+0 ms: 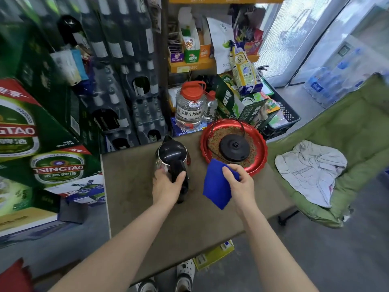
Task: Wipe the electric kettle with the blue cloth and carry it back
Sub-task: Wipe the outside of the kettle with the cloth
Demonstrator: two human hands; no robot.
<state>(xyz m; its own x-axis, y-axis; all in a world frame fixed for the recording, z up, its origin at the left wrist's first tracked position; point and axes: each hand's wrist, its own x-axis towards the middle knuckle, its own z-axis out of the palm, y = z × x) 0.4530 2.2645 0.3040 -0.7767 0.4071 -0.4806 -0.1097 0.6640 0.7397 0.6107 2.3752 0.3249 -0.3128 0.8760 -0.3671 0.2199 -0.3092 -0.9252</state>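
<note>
Kettle steadied, cloth poised; wiping looks not yet begun.
Your left hand point(166, 184) wraps the black handle of the electric kettle point(171, 154), which stands upright mid-table point(136, 207), likely to pin it against the rub. At its 3 o'clock, apart from it, your right hand point(240, 183) pinches the blue cloth point(215, 186) by an upper corner, and the rest hangs free to meet the steel side. The kettle base point(234, 147) sits on the red tray point(262, 161) at 2 o'clock, probably the return spot.

Daylight from right, soft focus, warped edges
</note>
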